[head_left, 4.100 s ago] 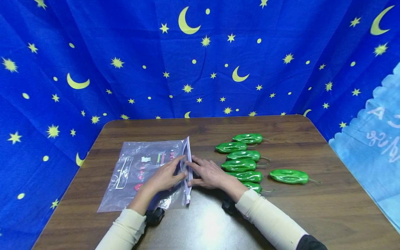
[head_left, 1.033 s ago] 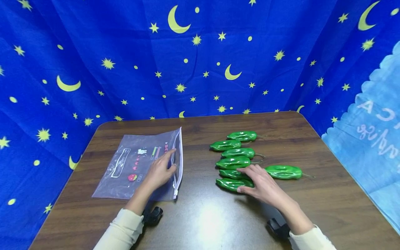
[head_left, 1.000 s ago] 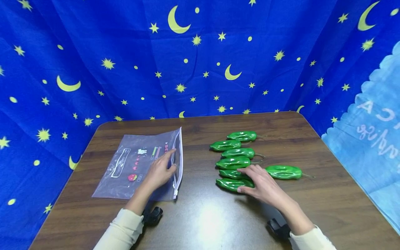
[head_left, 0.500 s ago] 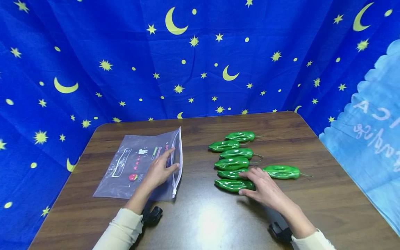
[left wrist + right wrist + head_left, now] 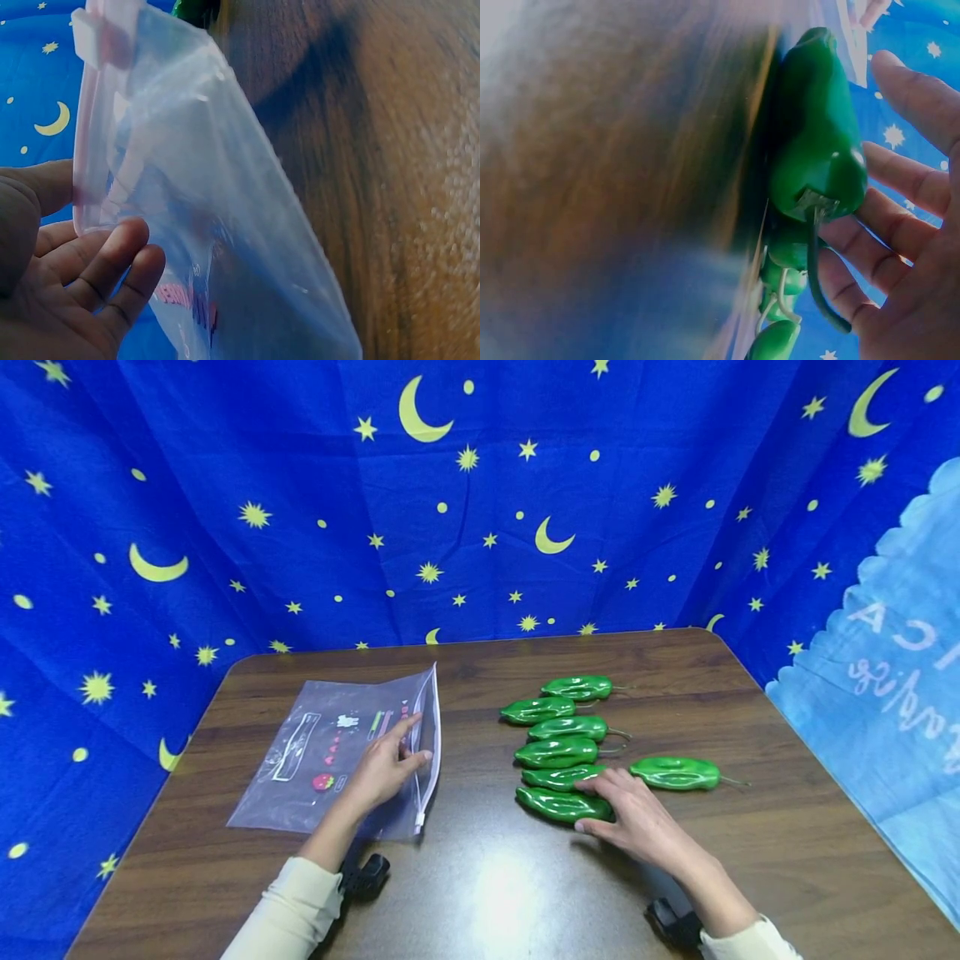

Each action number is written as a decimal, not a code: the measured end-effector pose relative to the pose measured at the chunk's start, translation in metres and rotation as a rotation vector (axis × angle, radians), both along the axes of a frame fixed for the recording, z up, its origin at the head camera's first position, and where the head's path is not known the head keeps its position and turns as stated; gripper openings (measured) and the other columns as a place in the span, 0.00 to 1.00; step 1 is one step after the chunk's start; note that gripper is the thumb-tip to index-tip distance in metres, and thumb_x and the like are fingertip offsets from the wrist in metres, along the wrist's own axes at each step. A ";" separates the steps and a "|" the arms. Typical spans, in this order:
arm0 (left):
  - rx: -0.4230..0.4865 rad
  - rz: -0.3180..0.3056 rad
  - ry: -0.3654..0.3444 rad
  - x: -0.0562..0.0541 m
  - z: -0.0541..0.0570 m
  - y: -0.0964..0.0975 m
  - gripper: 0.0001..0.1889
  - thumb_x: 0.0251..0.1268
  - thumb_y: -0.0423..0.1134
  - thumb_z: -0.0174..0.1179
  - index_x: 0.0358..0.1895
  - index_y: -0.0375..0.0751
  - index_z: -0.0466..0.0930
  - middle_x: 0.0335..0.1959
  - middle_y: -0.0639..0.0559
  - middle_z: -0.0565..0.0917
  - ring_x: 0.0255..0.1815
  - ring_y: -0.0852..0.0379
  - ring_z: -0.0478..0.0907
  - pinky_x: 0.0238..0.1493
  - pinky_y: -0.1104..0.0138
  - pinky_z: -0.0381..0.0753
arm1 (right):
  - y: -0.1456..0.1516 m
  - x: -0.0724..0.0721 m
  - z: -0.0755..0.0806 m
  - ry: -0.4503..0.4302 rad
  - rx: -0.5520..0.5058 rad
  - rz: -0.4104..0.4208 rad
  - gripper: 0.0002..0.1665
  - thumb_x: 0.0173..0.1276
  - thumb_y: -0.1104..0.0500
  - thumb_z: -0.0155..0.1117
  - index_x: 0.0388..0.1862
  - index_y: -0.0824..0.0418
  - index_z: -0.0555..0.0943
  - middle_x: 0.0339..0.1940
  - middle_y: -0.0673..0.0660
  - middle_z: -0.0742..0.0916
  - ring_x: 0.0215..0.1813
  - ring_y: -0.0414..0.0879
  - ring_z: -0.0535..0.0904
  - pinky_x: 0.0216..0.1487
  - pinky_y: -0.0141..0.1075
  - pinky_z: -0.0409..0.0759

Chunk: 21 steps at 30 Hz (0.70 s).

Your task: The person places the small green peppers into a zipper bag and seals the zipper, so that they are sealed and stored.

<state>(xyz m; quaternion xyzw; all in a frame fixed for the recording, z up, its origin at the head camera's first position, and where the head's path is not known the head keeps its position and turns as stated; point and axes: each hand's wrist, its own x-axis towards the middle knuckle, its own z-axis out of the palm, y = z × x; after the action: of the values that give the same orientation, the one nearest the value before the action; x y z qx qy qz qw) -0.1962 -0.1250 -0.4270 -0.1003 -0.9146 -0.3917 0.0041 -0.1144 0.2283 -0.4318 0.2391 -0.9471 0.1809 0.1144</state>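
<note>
A clear zip bag (image 5: 300, 785) with pink and white prints lies on the left of the table, its mouth parted at the right. My left hand (image 5: 386, 768) holds the bag at this mouth, thumb and index finger spread. In the left wrist view, the fingers (image 5: 127, 244) curl at the pink zip edge (image 5: 88, 150). My right hand (image 5: 637, 814) is at the nearest green pepper (image 5: 562, 805), fingers over its stem end, thumb on the near side. In the right wrist view, this pepper (image 5: 817, 135) lies beside the loosely bent fingers (image 5: 907, 176); its stem hangs free.
Several more green peppers (image 5: 558, 752) lie in a stacked row behind the nearest one. A single pepper (image 5: 675, 773) lies to the right of the row. The wooden table (image 5: 480, 902) ends at a blue star-patterned curtain (image 5: 495, 485).
Both hands were at the bag's mouth at first. My right hand has since moved right to the nearest pepper, while my left stays at the bag. Over the last second little has shifted.
</note>
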 end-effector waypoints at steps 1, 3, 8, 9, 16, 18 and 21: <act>0.002 -0.003 0.002 0.000 0.000 0.000 0.34 0.57 0.40 0.64 0.69 0.46 0.63 0.22 0.51 0.75 0.22 0.60 0.68 0.25 0.67 0.70 | 0.000 0.000 -0.001 -0.001 -0.002 -0.002 0.28 0.48 0.48 0.74 0.49 0.57 0.81 0.44 0.52 0.84 0.47 0.46 0.77 0.49 0.45 0.74; 0.004 -0.004 0.007 -0.001 0.000 0.001 0.34 0.57 0.40 0.64 0.69 0.46 0.63 0.22 0.51 0.74 0.22 0.60 0.68 0.25 0.67 0.70 | 0.001 0.001 -0.002 -0.001 -0.002 -0.005 0.28 0.48 0.49 0.74 0.48 0.57 0.81 0.45 0.52 0.85 0.47 0.46 0.78 0.49 0.45 0.74; 0.014 -0.002 0.001 -0.001 -0.002 0.002 0.34 0.58 0.40 0.63 0.69 0.47 0.64 0.21 0.50 0.74 0.21 0.60 0.68 0.24 0.68 0.70 | 0.003 0.003 -0.006 -0.008 0.007 -0.012 0.27 0.48 0.49 0.74 0.48 0.56 0.81 0.44 0.50 0.84 0.46 0.44 0.77 0.47 0.43 0.73; 0.019 -0.002 -0.002 -0.002 -0.002 0.002 0.34 0.58 0.40 0.63 0.69 0.47 0.63 0.21 0.50 0.74 0.21 0.60 0.68 0.24 0.68 0.70 | 0.003 0.004 -0.007 -0.011 0.007 -0.015 0.28 0.48 0.49 0.74 0.48 0.56 0.81 0.44 0.50 0.84 0.45 0.43 0.77 0.47 0.42 0.73; 0.071 0.003 -0.018 -0.002 -0.003 0.003 0.33 0.58 0.39 0.63 0.69 0.47 0.64 0.21 0.50 0.74 0.20 0.59 0.68 0.21 0.68 0.71 | 0.005 0.005 -0.009 0.002 0.002 -0.010 0.27 0.46 0.50 0.75 0.47 0.56 0.81 0.42 0.49 0.84 0.44 0.42 0.76 0.48 0.43 0.73; 0.075 0.000 -0.016 -0.003 -0.004 0.004 0.33 0.58 0.39 0.63 0.69 0.46 0.64 0.20 0.50 0.74 0.20 0.60 0.68 0.21 0.68 0.71 | 0.006 0.006 -0.010 0.000 0.003 -0.012 0.27 0.46 0.50 0.75 0.47 0.57 0.81 0.42 0.49 0.84 0.45 0.43 0.77 0.49 0.44 0.73; 0.079 -0.003 -0.011 -0.003 -0.003 0.004 0.33 0.58 0.39 0.63 0.69 0.45 0.64 0.19 0.50 0.74 0.19 0.60 0.68 0.20 0.69 0.71 | 0.007 0.006 -0.010 -0.027 0.000 -0.024 0.28 0.46 0.50 0.75 0.47 0.57 0.81 0.42 0.50 0.84 0.46 0.44 0.77 0.51 0.46 0.74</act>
<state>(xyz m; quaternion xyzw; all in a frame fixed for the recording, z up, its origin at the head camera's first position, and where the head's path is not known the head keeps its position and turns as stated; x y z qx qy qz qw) -0.1995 -0.1209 -0.4305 -0.0993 -0.8983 -0.4280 0.0026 -0.1088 0.2357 -0.4420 0.2252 -0.9514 0.1827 0.1039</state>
